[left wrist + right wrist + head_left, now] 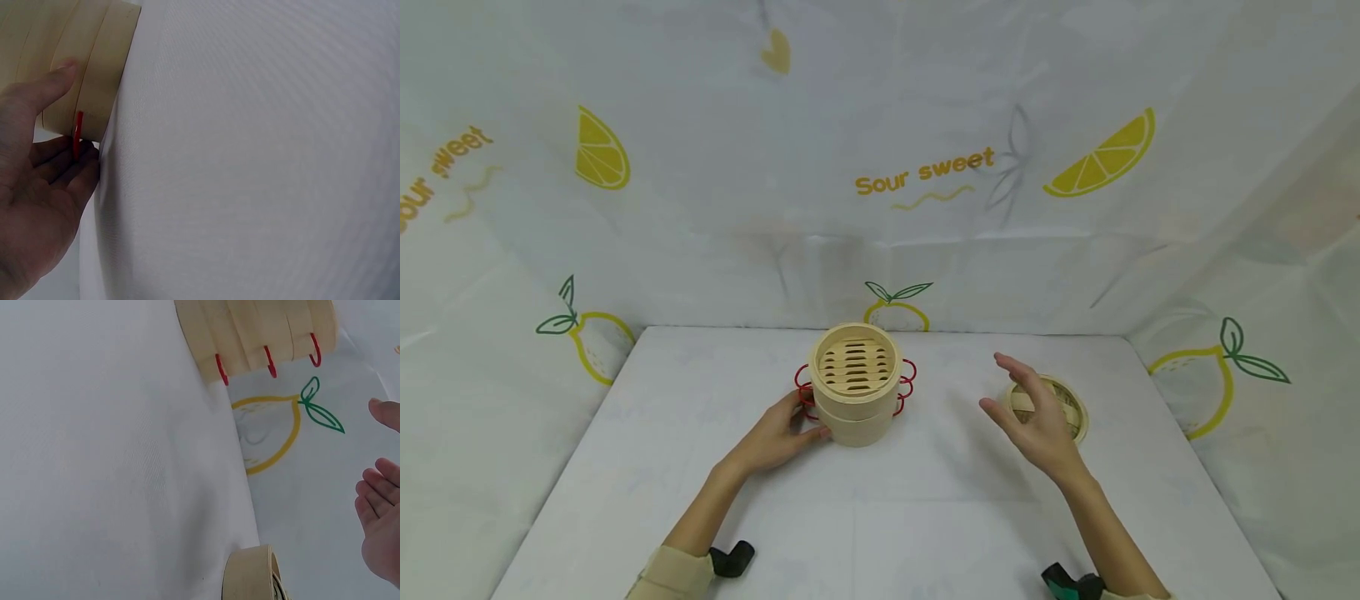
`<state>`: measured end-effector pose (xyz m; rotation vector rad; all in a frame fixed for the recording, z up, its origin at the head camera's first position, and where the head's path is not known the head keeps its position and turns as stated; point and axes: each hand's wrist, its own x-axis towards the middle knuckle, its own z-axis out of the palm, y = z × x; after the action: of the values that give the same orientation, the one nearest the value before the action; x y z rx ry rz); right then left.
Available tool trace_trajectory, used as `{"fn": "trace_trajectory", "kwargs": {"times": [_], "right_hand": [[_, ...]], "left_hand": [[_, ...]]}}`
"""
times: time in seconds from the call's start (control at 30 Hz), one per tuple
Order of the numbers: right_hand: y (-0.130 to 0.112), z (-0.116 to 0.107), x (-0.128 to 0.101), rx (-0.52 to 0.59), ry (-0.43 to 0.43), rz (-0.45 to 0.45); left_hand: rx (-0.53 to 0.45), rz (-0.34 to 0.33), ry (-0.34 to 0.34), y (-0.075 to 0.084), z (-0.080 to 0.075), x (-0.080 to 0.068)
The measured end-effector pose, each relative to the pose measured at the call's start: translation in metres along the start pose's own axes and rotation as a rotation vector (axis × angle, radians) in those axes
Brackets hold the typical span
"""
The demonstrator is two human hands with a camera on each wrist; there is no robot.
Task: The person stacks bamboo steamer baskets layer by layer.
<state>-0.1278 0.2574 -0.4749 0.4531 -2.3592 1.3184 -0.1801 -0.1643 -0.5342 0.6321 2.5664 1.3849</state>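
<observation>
A stack of round bamboo steamer baskets (855, 383) stands upright on the white table, with a slatted floor showing in the top tier. Red loop handles (270, 361) stick out from its sides. My left hand (781, 433) holds the stack low on its left side. In the left wrist view the thumb of that hand (44, 181) lies on the bamboo wall, and its fingers bend beside a red loop. Over the round woven bamboo lid (1076, 412), my right hand (1037, 423) is raised with fingers spread, holding nothing. It partly hides the lid in the head view.
The white tabletop (857, 533) runs back to a pale hanging sheet (820, 275) printed with lemons and lettering. More of this sheet hangs at the left and right. Black wrist mounts (732, 559) are on both forearms.
</observation>
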Motion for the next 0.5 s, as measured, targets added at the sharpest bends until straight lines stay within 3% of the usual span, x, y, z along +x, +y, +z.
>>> {"fn": "trace_trajectory", "kwargs": {"times": [0.33, 0.5], "right_hand": [[0.012, -0.016, -0.006, -0.052, 0.032, 0.001], [0.018, -0.027, -0.008, -0.061, 0.046, 0.052]], "left_hand": [[0.009, 0.007, 0.004, -0.003, 0.001, 0.000], [0.006, 0.010, -0.002, -0.004, 0.000, 0.000]]}}
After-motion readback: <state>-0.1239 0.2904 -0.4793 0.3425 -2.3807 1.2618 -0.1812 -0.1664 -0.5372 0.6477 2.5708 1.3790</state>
